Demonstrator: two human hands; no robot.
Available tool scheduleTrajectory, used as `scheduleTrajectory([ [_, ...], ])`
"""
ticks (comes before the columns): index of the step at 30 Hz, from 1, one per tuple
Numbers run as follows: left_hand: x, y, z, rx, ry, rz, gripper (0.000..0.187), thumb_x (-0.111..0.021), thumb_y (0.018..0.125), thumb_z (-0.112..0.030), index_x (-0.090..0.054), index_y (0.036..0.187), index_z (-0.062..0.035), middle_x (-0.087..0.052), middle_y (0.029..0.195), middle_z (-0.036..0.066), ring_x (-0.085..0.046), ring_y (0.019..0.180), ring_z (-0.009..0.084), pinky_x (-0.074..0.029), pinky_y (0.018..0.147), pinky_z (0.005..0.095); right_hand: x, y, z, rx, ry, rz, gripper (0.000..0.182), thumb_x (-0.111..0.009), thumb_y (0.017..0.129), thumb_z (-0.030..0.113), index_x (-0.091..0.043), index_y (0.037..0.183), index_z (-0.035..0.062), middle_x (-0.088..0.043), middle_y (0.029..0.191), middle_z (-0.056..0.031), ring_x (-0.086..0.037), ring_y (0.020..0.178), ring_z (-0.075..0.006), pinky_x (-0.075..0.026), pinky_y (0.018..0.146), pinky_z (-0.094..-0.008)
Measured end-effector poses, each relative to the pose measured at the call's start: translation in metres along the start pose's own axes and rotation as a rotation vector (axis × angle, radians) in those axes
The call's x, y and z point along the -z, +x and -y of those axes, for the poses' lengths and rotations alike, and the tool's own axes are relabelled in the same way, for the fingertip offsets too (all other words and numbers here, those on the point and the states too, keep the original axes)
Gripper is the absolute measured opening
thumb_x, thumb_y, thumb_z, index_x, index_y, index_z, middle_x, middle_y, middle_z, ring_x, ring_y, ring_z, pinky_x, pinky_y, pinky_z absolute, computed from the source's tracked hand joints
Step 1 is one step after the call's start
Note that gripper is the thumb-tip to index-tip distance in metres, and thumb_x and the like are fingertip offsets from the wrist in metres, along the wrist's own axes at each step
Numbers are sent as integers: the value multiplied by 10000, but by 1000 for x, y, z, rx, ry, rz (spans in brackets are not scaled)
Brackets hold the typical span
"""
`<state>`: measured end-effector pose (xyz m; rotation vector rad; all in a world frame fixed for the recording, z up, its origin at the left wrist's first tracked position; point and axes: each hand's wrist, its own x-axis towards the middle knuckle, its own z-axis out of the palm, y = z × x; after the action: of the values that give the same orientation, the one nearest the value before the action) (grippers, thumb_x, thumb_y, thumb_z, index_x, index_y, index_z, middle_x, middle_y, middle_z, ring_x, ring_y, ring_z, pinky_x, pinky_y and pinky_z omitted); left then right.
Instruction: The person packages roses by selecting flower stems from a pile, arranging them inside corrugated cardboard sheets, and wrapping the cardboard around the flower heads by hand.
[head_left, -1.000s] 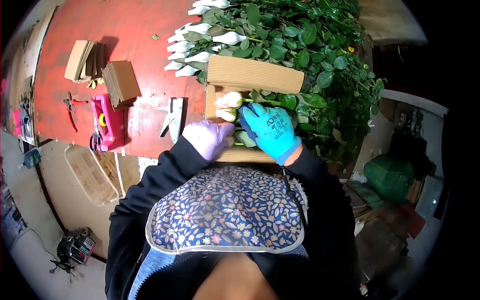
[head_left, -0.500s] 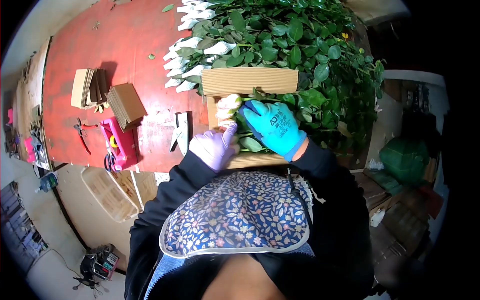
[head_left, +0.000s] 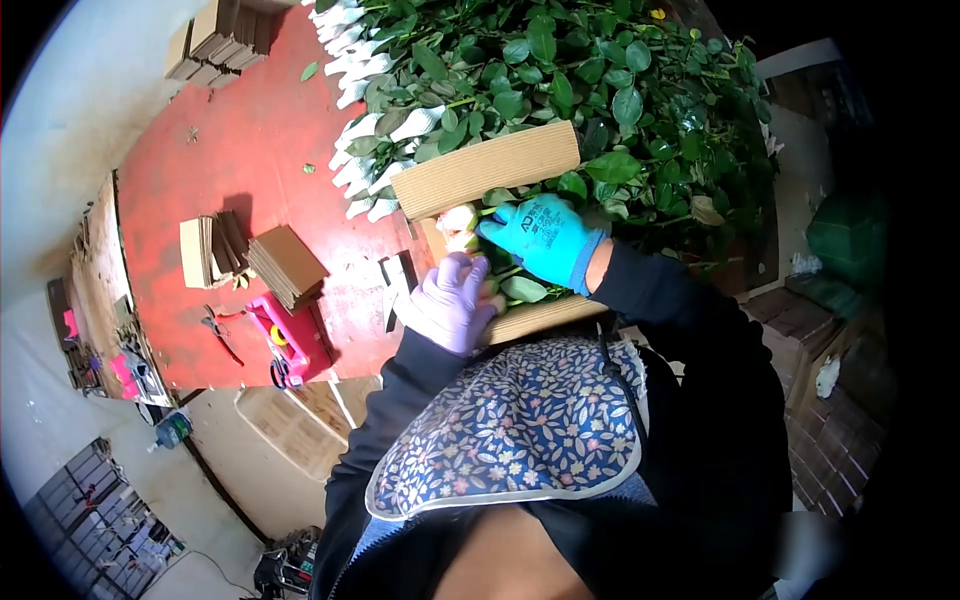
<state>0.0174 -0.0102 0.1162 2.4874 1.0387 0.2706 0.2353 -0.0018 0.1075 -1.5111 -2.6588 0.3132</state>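
Observation:
Pale pink and cream roses point(head_left: 459, 222) lie with their heads at the left end of a corrugated cardboard wrap point(head_left: 490, 170), which is folded up at its far and near sides. My left hand point(head_left: 450, 305), in a purple glove, has its fingers curled over the rose heads nearest me and partly hides them. My right hand point(head_left: 545, 240), in a blue coated glove, is closed over the stems just right of the heads; its fingertips are partly hidden. Green leaves point(head_left: 524, 289) show between my hands.
White-netted flower heads point(head_left: 358, 135) with long leafy stems point(head_left: 600, 90) are piled beyond the wrap. On the red table point(head_left: 240, 140) are cardboard pieces point(head_left: 288, 265), a pink tape dispenser point(head_left: 290, 335), red-handled pruners point(head_left: 222, 335) and a black-and-white tool point(head_left: 397, 285) beside my left hand.
The camera view has turned, so the table and wrap appear tilted. My left fingers, one of them pointing at the roses before, are now more curled over the heads. My right hand stays on the stems.

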Motion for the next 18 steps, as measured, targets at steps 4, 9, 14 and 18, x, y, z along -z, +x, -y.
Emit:
scheduleTrajectory([
  [4,10,9,-1,-28,52,88,582,-807,684,-297,-617,1188,-77,-510,1391,169,-677,897,326,-583,719,397,0,0,0,-13,-1,3,212,-539,870,160,-606,1066,117,-637,900,-87,-680,789,-268,-517,644,-439],
  [9,10,13,1,36,-70,165,571,-810,713,-333,-594,1173,-74,-499,1383,191,-679,936,361,-585,734,417,15,5,-14,42,186,13,253,-599,855,180,-594,1094,98,-645,904,-111,-667,770,-313,-519,656,-443],
  [14,6,9,7,30,-84,189,628,-779,742,-345,-532,1260,-91,-465,1405,158,-654,1015,335,-573,782,424,28,12,-25,-95,689,37,250,-634,858,200,-575,1055,57,-660,904,-188,-662,815,-358,-511,691,-464],
  [18,3,9,9,13,-138,152,630,-795,734,-318,-530,1255,-84,-471,1397,167,-656,1011,348,-574,795,407,12,14,-17,-98,427,56,240,-594,869,192,-579,1062,50,-674,899,-180,-663,817,-374,-517,702,-478],
])
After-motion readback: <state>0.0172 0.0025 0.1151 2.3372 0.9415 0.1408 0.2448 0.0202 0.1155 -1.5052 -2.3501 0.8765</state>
